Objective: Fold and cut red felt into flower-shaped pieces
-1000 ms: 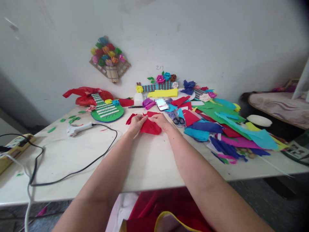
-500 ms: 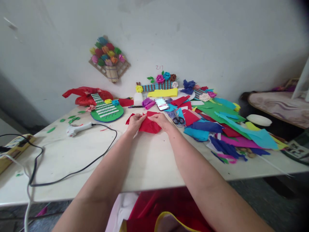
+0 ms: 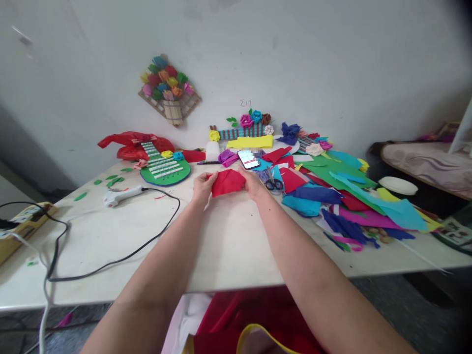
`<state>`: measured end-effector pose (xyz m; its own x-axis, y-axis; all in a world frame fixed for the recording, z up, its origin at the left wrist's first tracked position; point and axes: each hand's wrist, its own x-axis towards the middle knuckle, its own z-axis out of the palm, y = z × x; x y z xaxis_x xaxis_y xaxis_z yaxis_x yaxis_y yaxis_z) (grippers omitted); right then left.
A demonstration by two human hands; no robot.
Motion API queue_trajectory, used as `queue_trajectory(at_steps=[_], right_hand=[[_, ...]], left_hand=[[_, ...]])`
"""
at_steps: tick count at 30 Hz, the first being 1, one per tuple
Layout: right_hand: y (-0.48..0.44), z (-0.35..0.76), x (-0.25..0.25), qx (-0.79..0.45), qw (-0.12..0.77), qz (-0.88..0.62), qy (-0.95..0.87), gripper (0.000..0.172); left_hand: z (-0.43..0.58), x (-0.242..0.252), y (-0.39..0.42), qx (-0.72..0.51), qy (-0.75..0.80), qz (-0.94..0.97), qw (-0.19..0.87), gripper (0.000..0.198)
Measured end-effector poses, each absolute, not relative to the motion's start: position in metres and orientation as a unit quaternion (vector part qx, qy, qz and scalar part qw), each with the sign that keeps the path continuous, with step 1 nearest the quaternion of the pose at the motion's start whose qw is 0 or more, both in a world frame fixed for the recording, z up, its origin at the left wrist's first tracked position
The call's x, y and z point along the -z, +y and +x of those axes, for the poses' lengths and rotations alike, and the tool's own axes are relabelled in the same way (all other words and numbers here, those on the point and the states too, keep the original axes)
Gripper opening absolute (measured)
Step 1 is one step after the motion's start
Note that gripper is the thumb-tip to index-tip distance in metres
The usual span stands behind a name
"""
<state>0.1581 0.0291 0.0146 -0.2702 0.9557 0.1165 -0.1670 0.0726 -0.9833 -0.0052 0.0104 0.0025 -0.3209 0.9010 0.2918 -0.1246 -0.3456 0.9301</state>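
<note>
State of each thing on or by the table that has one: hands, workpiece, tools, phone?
Red sheet: creased, held between both hands
Left hand: gripping the sheet's left edge
Right hand: gripping its right edge
Phone: screen lit
Scissors: lying down, not held; blade opening unclear
Glue gun: lying down, cord attached; heat can't be told
Flower bouquet: hung on the wall

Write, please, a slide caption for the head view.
Left hand and right hand hold a red sheet at a pale table, between glue gun and scissors.

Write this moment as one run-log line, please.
left hand: holds red sheet, left edge | right hand: holds right edge | scissors: unheld
</note>
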Motion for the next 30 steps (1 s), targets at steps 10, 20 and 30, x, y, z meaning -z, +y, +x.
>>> queue_trajectory(at_steps=[10, 20, 30], right_hand=[[0.023, 0.145, -0.013, -0.683, 0.426, -0.322, -0.499, 0.032], [0.028, 0.147, -0.011, -0.607, 0.480, -0.380, -0.507, 0.017], [0.030, 0.158, -0.009, -0.586, 0.382, -0.360, -0.617, 0.025]], left_hand=[[-0.004, -0.003, 0.013, -0.766, 0.418, 0.355, 0.335, 0.035], [-0.007, -0.012, 0.000, -0.668, 0.421, 0.409, 0.457, 0.034], [-0.021, -0.013, -0.005, -0.574, 0.423, 0.498, 0.493, 0.030]])
